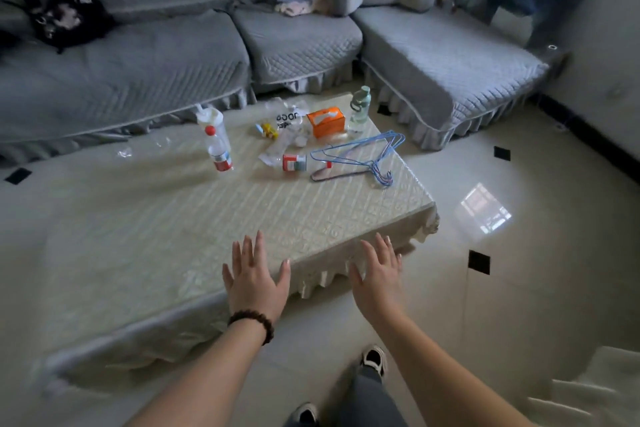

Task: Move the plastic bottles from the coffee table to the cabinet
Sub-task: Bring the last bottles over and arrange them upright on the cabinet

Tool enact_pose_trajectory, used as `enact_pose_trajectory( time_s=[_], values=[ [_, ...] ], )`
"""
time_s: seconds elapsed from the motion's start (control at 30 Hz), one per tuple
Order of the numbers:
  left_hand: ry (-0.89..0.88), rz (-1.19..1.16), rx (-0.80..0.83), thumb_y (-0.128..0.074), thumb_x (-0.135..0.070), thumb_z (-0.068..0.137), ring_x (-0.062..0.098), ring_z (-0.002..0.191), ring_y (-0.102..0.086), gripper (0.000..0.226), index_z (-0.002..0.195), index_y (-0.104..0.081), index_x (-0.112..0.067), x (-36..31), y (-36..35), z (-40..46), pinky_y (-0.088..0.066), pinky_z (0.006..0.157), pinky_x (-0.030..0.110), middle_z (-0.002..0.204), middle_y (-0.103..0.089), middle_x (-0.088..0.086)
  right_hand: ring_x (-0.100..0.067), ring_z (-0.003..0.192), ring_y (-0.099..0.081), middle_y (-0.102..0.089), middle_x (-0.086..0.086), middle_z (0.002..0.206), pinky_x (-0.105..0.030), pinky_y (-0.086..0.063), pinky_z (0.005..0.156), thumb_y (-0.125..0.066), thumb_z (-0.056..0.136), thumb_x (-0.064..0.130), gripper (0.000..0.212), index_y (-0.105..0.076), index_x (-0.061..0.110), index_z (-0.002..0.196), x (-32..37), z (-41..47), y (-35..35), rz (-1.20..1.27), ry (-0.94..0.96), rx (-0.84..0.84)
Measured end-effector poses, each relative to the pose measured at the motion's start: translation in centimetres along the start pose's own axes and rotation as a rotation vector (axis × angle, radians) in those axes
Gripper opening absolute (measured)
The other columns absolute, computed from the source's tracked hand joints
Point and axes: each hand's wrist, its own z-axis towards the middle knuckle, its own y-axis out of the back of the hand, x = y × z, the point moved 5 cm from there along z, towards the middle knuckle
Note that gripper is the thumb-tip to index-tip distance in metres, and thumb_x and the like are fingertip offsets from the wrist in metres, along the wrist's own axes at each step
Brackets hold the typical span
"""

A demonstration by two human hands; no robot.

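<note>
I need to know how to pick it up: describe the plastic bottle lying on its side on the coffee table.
The clear plastic bottle with a red-and-white label lies on its side on the cream patterned tablecloth, far from both hands. Its capped end points right, under the blue wire hangers, which overlap it. Crumpled clear plastic wrapping touches its left end. It looks nearly empty.

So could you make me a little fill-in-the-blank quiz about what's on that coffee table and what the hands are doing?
1. The bottle with the red cap stands ____ on the coffee table.
2. The other red-labelled bottle lies on its ____ next to the blue hangers.
3. The tissue box is coloured ____.
4. The left hand and the right hand both hold ____.

Missing words: upright; side; orange; nothing
</note>
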Motion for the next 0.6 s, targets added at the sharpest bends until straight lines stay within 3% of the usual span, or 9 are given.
enact_pose_trajectory(
  time_s=[0.6],
  values=[
    [0.294, -0.073, -0.133, -0.047, -0.049, 0.090, 0.022, 0.146, -0.007, 0.073, 0.150, -0.015, -0.022, 5.3, 1.6, 20.6, -0.010, 0.116, 0.047, 0.157, -0.019, 0.005, -0.017, 0.147, 0.005, -0.005, -0.001, 0.160, -0.036, -0.001, 0.120, -0.041, 0.096, 0.038, 0.054, -0.025, 0.024, 0.147, 11.8, 23.7, -7.6, -0.094, 0.212, 0.249]
  ],
)
